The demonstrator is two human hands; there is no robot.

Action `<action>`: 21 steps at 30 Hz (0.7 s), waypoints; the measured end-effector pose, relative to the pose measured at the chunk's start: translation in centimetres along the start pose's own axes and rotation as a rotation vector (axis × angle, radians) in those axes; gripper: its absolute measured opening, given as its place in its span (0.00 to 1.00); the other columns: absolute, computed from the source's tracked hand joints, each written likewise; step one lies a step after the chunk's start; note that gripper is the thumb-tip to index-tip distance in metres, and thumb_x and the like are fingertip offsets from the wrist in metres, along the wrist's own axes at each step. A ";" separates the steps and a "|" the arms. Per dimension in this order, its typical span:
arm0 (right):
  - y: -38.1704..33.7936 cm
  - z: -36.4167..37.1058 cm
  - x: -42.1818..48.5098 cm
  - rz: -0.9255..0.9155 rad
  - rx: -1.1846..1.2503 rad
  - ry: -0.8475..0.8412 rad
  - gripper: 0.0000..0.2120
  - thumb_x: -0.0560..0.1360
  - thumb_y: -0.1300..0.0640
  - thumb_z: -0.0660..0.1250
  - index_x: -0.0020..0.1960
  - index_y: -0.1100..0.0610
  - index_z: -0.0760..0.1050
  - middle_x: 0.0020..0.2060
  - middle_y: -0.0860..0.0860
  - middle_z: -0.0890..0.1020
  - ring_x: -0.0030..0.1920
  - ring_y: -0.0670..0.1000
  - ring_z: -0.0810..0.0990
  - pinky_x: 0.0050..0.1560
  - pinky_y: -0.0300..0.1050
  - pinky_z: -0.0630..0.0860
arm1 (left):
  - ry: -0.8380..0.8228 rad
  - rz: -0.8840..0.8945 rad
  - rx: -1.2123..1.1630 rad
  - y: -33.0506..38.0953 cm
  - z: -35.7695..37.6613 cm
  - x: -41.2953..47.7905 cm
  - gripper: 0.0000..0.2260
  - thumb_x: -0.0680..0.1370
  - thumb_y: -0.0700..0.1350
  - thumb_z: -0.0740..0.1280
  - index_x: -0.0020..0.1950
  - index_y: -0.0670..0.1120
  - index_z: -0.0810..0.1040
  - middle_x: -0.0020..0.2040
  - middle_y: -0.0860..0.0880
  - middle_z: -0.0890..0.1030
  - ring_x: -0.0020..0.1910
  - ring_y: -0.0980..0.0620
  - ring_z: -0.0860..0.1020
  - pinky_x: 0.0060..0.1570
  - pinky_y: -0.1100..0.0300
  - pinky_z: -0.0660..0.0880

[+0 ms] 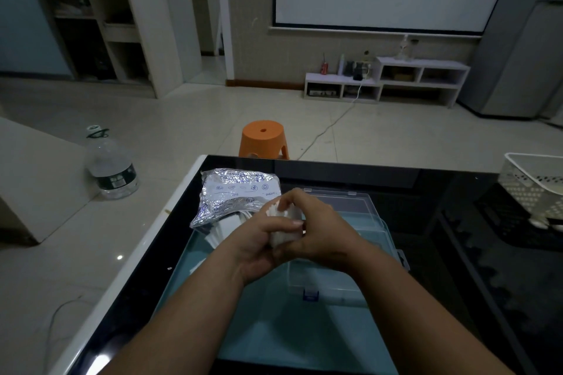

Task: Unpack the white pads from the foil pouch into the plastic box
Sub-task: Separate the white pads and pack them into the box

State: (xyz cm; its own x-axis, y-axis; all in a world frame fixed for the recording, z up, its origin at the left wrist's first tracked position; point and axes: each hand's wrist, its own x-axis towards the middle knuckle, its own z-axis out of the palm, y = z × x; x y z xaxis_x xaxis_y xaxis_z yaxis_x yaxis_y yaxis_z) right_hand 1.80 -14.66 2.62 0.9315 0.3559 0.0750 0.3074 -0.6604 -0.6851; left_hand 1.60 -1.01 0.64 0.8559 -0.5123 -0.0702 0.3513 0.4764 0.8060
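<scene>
While both hands meet over the clear plastic box (341,207) on the dark table (457,192), the left hand (259,245) and right hand (316,231) clasp a stack of white pads (281,237); squaring its edges before lowering seems wise, foil pouch (234,195) lying just left

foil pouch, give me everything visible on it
The foil pouch is crinkled silver foil with a white label panel carrying small blue icons and print too small to read. It lies flat on the black glass table, at the far left of the plastic box, its near end open, with white pads spilling out. Neither hand clearly touches it.
</scene>
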 end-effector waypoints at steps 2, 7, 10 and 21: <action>0.0 0.0 0.0 0.004 0.016 -0.010 0.33 0.57 0.47 0.80 0.52 0.35 0.62 0.57 0.46 0.75 0.58 0.56 0.73 0.54 0.58 0.78 | 0.033 -0.003 -0.040 0.1 0.1 0.0 0.15 0.67 0.31 0.64 0.45 0.47 0.83 0.40 0.44 0.82 0.38 0.48 0.83 0.34 0.59 0.79; 0.6 -0.5 -0.3 -0.034 0.260 -0.130 0.47 0.61 0.53 0.81 0.73 0.42 0.59 0.66 0.41 0.70 0.63 0.50 0.73 0.61 0.49 0.77 | 0.158 -0.039 -0.090 0.1 -0.7 0.4 0.29 0.66 0.30 0.62 0.67 0.44 0.71 0.50 0.38 0.81 0.44 0.42 0.82 0.40 0.51 0.81; 0.4 -1.2 -0.4 -0.028 0.458 -0.119 0.28 0.67 0.61 0.69 0.64 0.43 0.70 0.63 0.46 0.70 0.59 0.48 0.75 0.50 0.39 0.80 | 0.166 -0.052 -0.118 0.7 -0.9 0.3 0.27 0.66 0.32 0.60 0.63 0.49 0.73 0.47 0.38 0.82 0.41 0.42 0.82 0.40 0.48 0.80; 0.8 -1.2 0.1 0.020 0.323 0.171 0.13 0.66 0.61 0.76 0.45 0.56 0.74 0.51 0.48 0.78 0.52 0.48 0.77 0.45 0.42 0.79 | 0.280 -0.092 -0.156 0.8 -0.3 0.1 0.17 0.77 0.50 0.63 0.60 0.40 0.76 0.48 0.38 0.83 0.42 0.43 0.82 0.44 0.45 0.80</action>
State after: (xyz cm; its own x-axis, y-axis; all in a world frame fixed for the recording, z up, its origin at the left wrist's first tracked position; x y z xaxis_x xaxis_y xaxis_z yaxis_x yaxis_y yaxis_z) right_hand 2.33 -15.92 2.94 0.9642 0.2110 0.1605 0.2369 -0.4138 -0.8790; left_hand 2.10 -0.50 1.08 0.8815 -0.3520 -0.3147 0.4671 0.5523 0.6905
